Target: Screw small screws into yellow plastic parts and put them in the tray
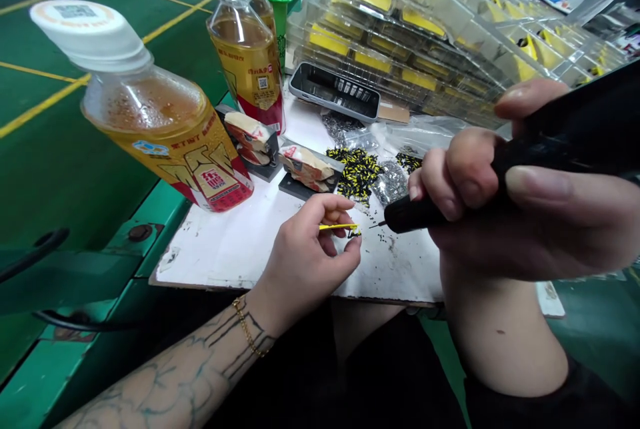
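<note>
L hand (315, 242) over near edge of white table (215, 249), abt midway along; thumb + fingers curled in, pinching slim yellow pc (338, 226) w/ small dark bit at its end; pc held above tabletop, nr. near edge; R hand (525, 232) has fingers wrapped round black driver (415, 214), thumb along its side; thin tip points L at yellow pc, just beside, gap visible; loose blk/yellow parts (357, 172) heaped toward far edge, clear bag (393, 182) of small bits touching heap on R; two dark blocks (306, 184) (267, 164) w/ taped wads L of heap; near bottle (167, 142) at L edge, 2nd bottle (250, 69) by far L corner; grey-rimmed phone-like slab (335, 92) at far edge; stacked clear trays (370, 29) behind, yellow inside.
</note>
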`<move>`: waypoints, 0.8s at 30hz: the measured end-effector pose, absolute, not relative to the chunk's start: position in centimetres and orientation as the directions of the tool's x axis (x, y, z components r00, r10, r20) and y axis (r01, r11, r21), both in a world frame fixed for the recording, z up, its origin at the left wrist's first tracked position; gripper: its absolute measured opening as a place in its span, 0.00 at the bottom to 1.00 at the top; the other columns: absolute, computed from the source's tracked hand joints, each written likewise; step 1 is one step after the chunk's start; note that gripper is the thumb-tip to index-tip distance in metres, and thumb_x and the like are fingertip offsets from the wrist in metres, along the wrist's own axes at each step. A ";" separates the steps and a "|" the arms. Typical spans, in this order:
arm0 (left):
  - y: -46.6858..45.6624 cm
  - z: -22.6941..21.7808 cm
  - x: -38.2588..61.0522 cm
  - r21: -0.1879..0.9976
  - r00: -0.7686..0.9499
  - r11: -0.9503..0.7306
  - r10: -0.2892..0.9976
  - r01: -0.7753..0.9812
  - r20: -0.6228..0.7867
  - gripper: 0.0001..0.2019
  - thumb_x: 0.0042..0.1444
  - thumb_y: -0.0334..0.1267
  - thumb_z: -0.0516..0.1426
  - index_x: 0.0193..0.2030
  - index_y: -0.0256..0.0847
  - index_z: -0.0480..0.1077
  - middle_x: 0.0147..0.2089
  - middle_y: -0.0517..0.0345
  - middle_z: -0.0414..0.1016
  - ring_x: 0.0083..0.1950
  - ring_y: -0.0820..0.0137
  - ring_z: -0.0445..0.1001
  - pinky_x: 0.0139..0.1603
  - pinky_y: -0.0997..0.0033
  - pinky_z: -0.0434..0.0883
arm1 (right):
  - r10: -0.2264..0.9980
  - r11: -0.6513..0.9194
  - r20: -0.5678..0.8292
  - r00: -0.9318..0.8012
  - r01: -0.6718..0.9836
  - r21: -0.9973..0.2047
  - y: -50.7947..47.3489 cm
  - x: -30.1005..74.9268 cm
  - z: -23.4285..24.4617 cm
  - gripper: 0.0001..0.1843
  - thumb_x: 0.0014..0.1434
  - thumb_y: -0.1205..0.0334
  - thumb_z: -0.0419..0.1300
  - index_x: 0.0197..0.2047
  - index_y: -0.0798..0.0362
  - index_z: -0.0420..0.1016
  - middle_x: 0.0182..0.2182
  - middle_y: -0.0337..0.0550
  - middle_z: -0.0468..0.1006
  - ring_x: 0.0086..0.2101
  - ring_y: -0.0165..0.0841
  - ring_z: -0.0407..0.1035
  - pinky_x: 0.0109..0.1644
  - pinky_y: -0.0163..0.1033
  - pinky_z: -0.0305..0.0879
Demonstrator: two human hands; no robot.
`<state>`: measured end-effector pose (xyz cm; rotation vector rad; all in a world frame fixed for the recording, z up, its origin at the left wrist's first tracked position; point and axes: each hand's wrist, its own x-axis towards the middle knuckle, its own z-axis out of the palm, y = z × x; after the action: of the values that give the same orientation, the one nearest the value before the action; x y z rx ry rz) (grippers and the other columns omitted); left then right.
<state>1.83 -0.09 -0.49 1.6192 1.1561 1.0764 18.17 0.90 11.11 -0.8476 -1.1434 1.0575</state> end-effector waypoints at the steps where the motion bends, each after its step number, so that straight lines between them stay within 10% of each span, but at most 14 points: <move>1: -0.1 -0.5 1.8 0.952 0.209 -0.204 0.965 0.228 0.157 0.19 0.52 0.30 0.64 0.52 0.41 0.71 0.40 0.57 0.77 0.31 0.74 0.76 0.27 0.77 0.75 | 0.956 0.292 0.282 0.077 -0.204 -0.934 0.9 18.1 11.2 0.13 0.53 0.64 0.67 0.38 0.50 0.66 0.15 0.31 0.62 0.17 0.28 0.57 0.26 0.38 0.58; 14: -0.1 -0.8 1.0 0.996 0.202 -0.027 0.978 -0.087 0.044 0.10 0.69 0.43 0.49 0.45 0.42 0.69 0.37 0.58 0.72 0.30 0.71 0.71 0.31 0.70 0.72 | 0.990 0.137 0.141 -0.001 -0.218 -0.966 1.4 17.1 8.3 0.36 0.47 0.23 0.61 0.36 0.50 0.71 0.19 0.41 0.67 0.21 0.36 0.63 0.24 0.42 0.58; 24: 0.1 -0.4 1.6 0.993 0.207 0.033 0.978 -0.109 -0.010 0.14 0.69 0.47 0.54 0.42 0.39 0.74 0.38 0.56 0.77 0.37 0.71 0.76 0.38 0.73 0.76 | 0.982 0.183 0.190 -0.002 -0.261 -0.948 1.6 17.5 8.3 0.39 0.45 0.21 0.59 0.36 0.53 0.74 0.19 0.44 0.69 0.20 0.37 0.63 0.21 0.40 0.54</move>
<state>1.57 0.05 -0.40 1.2026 0.9855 1.0911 17.54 1.63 8.25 -0.8671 -1.1179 1.2023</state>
